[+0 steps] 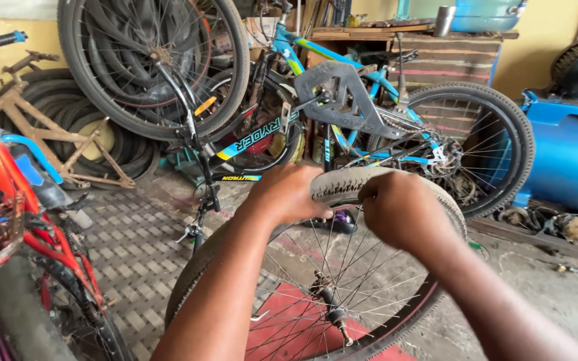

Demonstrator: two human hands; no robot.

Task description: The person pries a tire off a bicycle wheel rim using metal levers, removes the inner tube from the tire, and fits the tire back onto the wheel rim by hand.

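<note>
Head view: both hands work at the top of a spoked bicycle wheel (316, 294) standing upright in front of the person, hub (329, 307) low in the frame, spokes fanning out. Left hand (287, 194) is curled closed over the rim edge, fingers wrapped down onto the tyre (342, 182) where its pale, dusty tread lifts up from the rim. Right hand (403, 210) is fisted tight on the same tyre just beside the left, knuckles toward the camera, fingertips hidden behind the rubber. The two hands are near each other, not touching. The tyre runs on down the right side of the wheel, dark and seated lower down. Behind the wheel, an upside-down blue bicycle (342, 87) with a grey chain guard (342, 100) and its rear wheel (469, 147) to the right. A loose wheel (155, 67) leans against the wall at top left, with a heap of old tyres (75, 127) and a rusty frame (48, 134) beside it. Red bicycle (28, 227) at the left edge, close to the camera. Blue tank (570, 154) at the right. A red mat (289, 327) lies under the wheel on the patterned floor (135, 247).
</note>
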